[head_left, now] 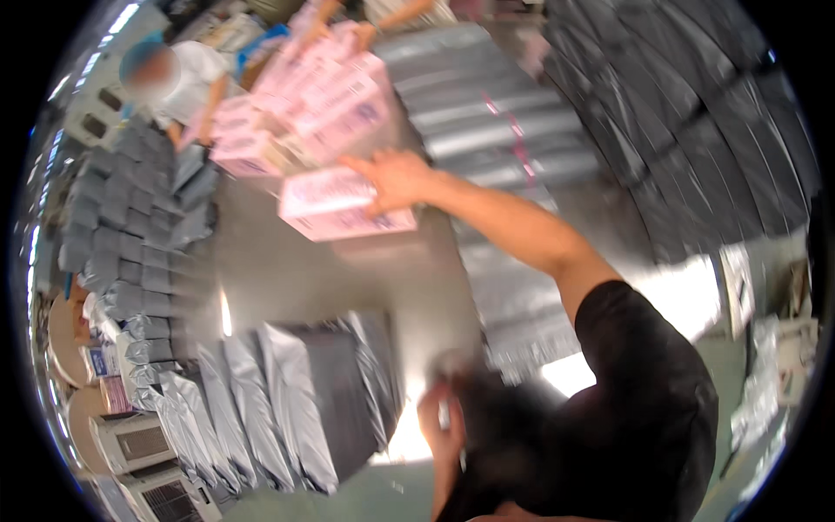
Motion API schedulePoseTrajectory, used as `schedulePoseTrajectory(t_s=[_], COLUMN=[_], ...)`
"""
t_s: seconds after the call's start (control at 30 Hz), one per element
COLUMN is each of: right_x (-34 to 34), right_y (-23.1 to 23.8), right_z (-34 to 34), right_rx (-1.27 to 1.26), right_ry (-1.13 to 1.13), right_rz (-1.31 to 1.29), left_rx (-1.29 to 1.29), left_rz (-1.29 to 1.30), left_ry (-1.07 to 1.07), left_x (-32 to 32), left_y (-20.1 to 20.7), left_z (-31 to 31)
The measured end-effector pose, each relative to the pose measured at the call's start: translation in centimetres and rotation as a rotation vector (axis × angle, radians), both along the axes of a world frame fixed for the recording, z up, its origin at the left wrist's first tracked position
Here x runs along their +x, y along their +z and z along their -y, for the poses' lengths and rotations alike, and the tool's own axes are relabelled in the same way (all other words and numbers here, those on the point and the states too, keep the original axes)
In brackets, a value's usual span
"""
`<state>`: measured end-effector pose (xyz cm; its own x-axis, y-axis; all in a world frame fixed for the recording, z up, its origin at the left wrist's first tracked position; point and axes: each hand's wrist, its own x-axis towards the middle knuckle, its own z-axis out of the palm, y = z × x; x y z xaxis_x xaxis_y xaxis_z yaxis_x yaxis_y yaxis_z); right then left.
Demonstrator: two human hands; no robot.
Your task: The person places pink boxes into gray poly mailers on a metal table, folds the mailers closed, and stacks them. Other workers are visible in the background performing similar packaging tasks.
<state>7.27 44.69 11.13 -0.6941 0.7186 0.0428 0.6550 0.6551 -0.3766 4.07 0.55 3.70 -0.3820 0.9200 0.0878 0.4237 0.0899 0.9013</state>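
Note:
My right hand (393, 180) reaches far forward from my black sleeve (639, 348) and grips the right end of a pink box (335, 204), which lies alone on the shiny metal table (296, 278). Just behind that box is a pile of matching pink boxes (335, 91). My left hand (437, 422) is blurred at the bottom middle, raised beside a dark blurred shape (496, 418). Whether it holds anything is unclear.
Grey plastic mailer bags lie in rows at the left (130, 226), at the near edge (287, 400) and at the back (478, 104); darker ones fill the upper right (696, 113). A person in a white shirt (191, 78) and another person's hands (348, 30) work at the pink pile.

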Motion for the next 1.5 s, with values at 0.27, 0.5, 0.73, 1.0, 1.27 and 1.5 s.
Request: schedulePoseTrajectory(t_s=[0.27,0.5,0.73,1.0,1.27,1.5], right_x=[30.8,44.6,43.1,38.9,36.4,39.1], right_y=[1.7,-2.8,-2.1,-7.6,-5.3,-8.9], right_z=[23.1,37.4,37.8,43.8,48.1,39.4], right_rx=[-0.942,-1.101,-1.218,-1.226,-0.876,-0.563], right_ry=[-0.487,-0.830,-0.708,-0.674,-0.524,-0.581], right_rz=[-1.111,-1.399,-1.285,-1.208,-0.241,-0.526], left_rx=[0.110,-0.097,0.191,0.052,-0.106,0.199], left_rz=[-0.339,-0.858,-0.795,-0.572,-0.481,-0.749], left_ry=[-0.406,-0.692,-0.986,-0.688,-0.556,-0.723], left_x=[6.5,12.0,11.9,10.0,8.4,9.4], left_y=[-1.3,-3.2,-2.9,-6.0,-8.0,-4.7], left_z=[-10.1,-11.6,-5.9,-8.5,-11.4,-11.0])
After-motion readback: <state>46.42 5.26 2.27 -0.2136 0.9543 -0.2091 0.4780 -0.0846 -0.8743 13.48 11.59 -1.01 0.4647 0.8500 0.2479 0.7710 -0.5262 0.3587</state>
